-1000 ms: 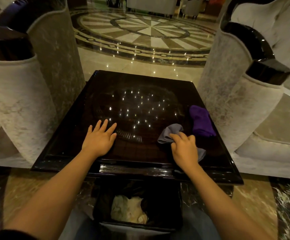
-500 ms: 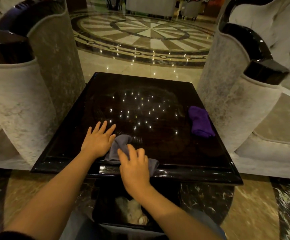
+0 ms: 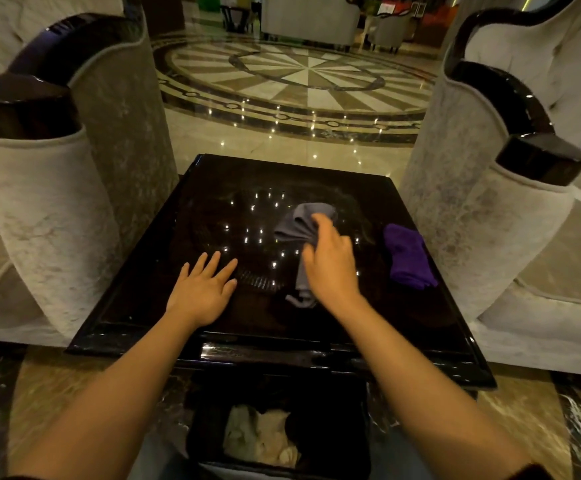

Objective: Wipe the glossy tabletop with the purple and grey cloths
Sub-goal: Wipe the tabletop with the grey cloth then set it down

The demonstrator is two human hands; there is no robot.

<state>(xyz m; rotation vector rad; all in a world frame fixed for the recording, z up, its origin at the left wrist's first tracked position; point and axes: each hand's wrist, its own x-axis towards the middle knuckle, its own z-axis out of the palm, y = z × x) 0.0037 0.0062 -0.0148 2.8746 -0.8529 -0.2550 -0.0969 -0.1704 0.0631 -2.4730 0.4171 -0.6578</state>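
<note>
A square, dark glossy tabletop (image 3: pixel 164 292) fills the middle of the view and mirrors small ceiling lights. My right hand (image 3: pixel 330 265) presses on the grey cloth (image 3: pixel 299 226) near the table's middle, with the cloth bunched beyond my fingers and trailing toward me. My left hand (image 3: pixel 202 289) lies flat on the tabletop, fingers spread, left of the cloth and holding nothing. The purple cloth (image 3: pixel 408 256) lies crumpled near the table's right edge, untouched.
Two pale upholstered armchairs flank the table: the left armchair (image 3: pixel 57 216) and the right armchair (image 3: pixel 483 230), both close to its sides. A dark bin (image 3: pixel 337 441) holding crumpled light material stands below the near edge. Polished patterned marble floor (image 3: pixel 299 88) lies beyond.
My right hand has swept the grey cloth from the near edge by my left hand out toward the table's middle right. The left hand stays flat in place; the purple cloth has not moved.
</note>
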